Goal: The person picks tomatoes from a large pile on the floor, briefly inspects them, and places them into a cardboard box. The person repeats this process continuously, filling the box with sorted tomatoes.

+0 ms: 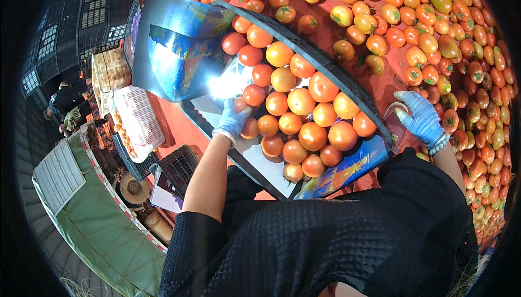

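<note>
In front of me a black plastic crate (325, 63), lined with glossy printed blue card (169, 52) and white paper (270, 170), holds several red-orange tomatoes (300, 101). My left hand (231, 122), in a blue knit glove, reaches over the crate's near-left side. A tomato (240, 105) sits between its thumb and fingers, partly hidden by them. Outside the crate's right end is my right hand (421, 120), also gloved, with a beaded bracelet at the wrist. Its thumb and fingers are apart with nothing in them. It hovers beside a shoe (395, 124) and the loose tomatoes (447, 69).
Loose tomatoes spread over a red ground sheet (317, 40) ahead and to the right. Leftward are a white perforated crate (138, 118), an empty-looking dark crate (177, 166), and a green-covered vehicle (97, 219). Another person (69, 105) bends farther off, near stacked black crates (95, 8).
</note>
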`<state>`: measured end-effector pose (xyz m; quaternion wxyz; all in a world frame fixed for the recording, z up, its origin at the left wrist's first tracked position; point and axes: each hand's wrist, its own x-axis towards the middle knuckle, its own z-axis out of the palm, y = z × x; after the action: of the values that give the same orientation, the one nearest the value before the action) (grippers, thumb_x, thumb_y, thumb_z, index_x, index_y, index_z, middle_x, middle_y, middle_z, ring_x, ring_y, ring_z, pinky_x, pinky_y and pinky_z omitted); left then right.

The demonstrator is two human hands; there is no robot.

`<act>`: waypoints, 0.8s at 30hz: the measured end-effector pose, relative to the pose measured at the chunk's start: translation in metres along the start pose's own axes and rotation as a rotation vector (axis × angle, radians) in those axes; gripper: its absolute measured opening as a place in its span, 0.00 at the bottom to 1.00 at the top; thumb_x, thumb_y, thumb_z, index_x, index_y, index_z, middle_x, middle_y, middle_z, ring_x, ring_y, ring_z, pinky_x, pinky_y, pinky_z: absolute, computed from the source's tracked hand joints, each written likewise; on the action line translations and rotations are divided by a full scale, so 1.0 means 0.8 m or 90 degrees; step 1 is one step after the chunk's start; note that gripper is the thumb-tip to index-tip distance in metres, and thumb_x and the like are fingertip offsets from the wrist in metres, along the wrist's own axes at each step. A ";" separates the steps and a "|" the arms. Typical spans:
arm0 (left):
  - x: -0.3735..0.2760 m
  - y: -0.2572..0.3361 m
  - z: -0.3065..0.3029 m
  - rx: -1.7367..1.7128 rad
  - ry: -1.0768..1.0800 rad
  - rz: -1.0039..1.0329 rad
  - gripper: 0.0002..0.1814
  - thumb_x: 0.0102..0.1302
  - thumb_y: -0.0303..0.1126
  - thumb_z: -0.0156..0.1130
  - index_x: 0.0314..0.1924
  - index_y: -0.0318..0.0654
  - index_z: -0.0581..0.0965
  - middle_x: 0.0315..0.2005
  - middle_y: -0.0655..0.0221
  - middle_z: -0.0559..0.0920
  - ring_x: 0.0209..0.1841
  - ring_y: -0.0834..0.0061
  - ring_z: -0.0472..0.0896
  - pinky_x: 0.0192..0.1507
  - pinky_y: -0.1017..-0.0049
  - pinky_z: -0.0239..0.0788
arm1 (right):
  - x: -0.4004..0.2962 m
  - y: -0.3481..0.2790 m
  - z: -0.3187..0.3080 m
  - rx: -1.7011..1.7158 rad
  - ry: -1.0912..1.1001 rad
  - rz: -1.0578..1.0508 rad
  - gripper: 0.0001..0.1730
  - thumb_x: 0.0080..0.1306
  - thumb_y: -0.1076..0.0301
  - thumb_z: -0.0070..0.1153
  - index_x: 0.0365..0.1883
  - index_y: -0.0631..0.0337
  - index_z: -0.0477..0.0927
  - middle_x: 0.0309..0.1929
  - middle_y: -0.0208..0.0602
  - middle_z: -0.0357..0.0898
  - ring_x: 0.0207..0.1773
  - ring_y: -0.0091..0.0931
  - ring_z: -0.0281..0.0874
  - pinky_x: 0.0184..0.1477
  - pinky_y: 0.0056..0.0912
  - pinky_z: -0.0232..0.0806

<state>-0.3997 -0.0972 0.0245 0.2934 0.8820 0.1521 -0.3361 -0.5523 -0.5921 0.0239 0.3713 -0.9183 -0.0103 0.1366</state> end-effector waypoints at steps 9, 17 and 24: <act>-0.001 0.036 -0.015 0.304 -0.011 -0.038 0.45 0.53 0.48 0.68 0.67 0.38 0.60 0.61 0.46 0.66 0.64 0.48 0.63 0.64 0.59 0.59 | 0.012 -0.004 0.006 -0.023 0.017 -0.042 0.22 0.61 0.60 0.57 0.52 0.58 0.76 0.45 0.46 0.77 0.49 0.44 0.75 0.51 0.44 0.68; 0.029 0.033 0.006 0.095 -0.080 0.150 0.26 0.61 0.31 0.62 0.58 0.31 0.69 0.48 0.60 0.78 0.50 0.65 0.75 0.55 0.68 0.66 | 0.009 0.005 0.004 0.000 -0.095 0.035 0.24 0.61 0.52 0.51 0.51 0.57 0.75 0.44 0.48 0.78 0.48 0.44 0.76 0.49 0.50 0.68; 0.037 -0.031 -0.013 0.086 -0.068 0.295 0.36 0.43 0.21 0.73 0.56 0.32 0.71 0.51 0.60 0.76 0.53 0.64 0.75 0.58 0.68 0.67 | -0.009 0.029 -0.001 0.004 -0.045 0.047 0.22 0.63 0.51 0.49 0.50 0.55 0.74 0.40 0.45 0.78 0.42 0.44 0.77 0.43 0.50 0.69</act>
<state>-0.3848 -0.0696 0.0004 0.3107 0.8920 -0.0925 -0.3152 -0.5611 -0.6103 0.0099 0.3685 -0.9115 0.0107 0.1822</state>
